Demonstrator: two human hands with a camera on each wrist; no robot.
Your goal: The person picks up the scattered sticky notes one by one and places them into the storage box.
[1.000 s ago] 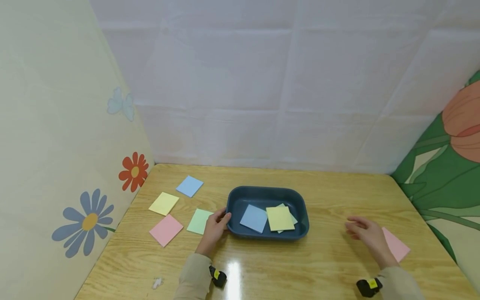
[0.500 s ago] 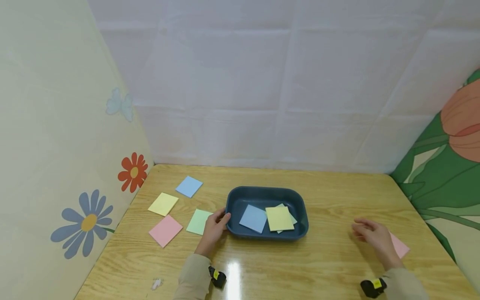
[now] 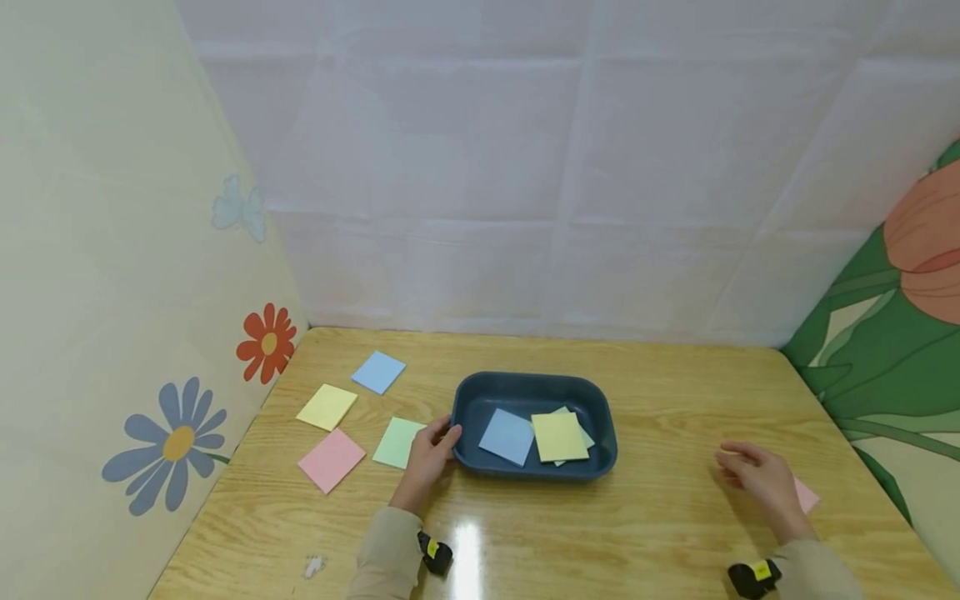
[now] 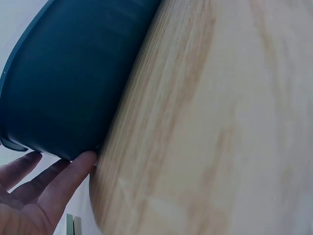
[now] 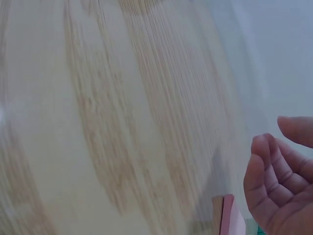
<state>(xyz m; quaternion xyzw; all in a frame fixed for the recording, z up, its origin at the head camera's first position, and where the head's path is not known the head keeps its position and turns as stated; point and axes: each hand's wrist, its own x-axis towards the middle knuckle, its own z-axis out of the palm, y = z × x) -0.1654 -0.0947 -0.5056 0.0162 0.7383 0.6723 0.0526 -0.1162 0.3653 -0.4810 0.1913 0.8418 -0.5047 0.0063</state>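
Note:
At the left end of a dark blue tray (image 3: 534, 473), my left hand (image 3: 426, 462) holds its corner, thumb at the rim and fingers along the outer wall. The left wrist view shows those fingertips (image 4: 85, 157) against the tray's outside. Inside the tray lie a blue sticky note (image 3: 507, 437) and a yellow sticky note (image 3: 559, 437) partly covering a pale green one (image 3: 585, 435). My right hand (image 3: 765, 483) hovers over the right side of the table with loosely bent fingers and nothing in them. Beside it, a pink sticky note (image 3: 807, 497) is mostly hidden behind the hand.
Left of the tray on the wooden table (image 3: 660, 533) lie blue (image 3: 378, 372), yellow (image 3: 327, 407), pink (image 3: 332, 461) and green (image 3: 396, 442) sticky notes. A small pale worn patch (image 3: 313, 567) marks the front left. Cloth walls with printed flowers enclose the table.
My right hand has moved right and slightly toward me, covering more of the pink sticky note there. The left hand, the tray and the notes stay where they were.

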